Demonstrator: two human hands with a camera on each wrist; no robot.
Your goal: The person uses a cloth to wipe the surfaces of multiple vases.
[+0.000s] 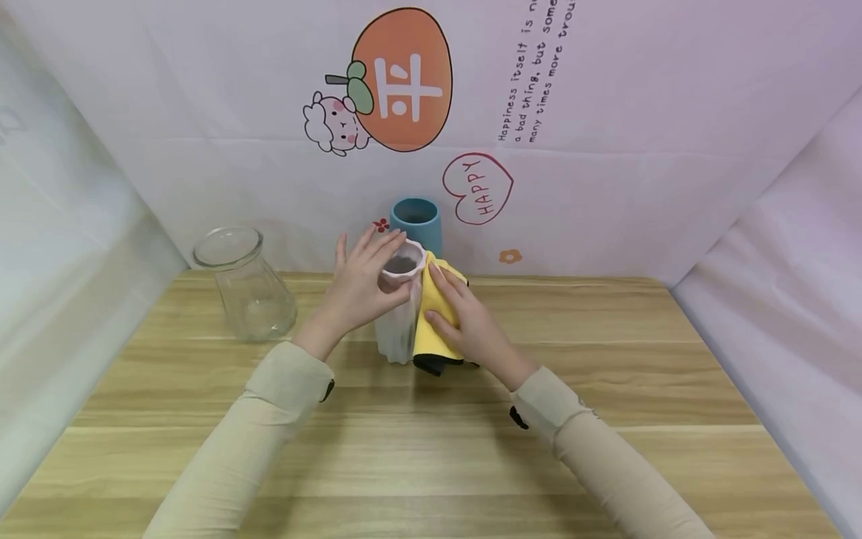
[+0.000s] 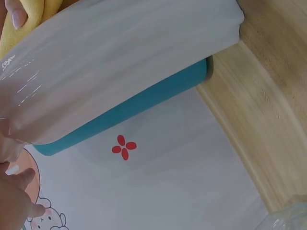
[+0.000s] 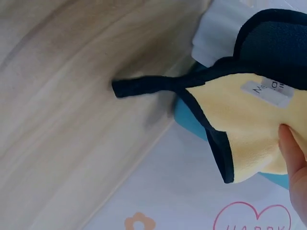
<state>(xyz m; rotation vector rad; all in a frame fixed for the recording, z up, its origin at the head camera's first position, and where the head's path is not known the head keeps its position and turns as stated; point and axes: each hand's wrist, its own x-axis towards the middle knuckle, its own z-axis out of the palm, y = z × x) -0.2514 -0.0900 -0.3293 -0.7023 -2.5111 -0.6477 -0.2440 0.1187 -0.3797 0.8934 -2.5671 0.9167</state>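
Observation:
A white fluted vase stands upright on the table, its glossy side filling much of the left wrist view. My left hand grips it near the rim, thumb on the near side and fingers at the far side. My right hand holds a yellow cloth with dark edging against the vase's right side. In the right wrist view the cloth hangs in folds, showing a dark underside and a white label. Behind the vase is a blue vase, partly hidden.
A clear glass vase stands on the left of the wooden table. A printed white cloth backdrop rises behind the table, and pale fabric hangs at both sides.

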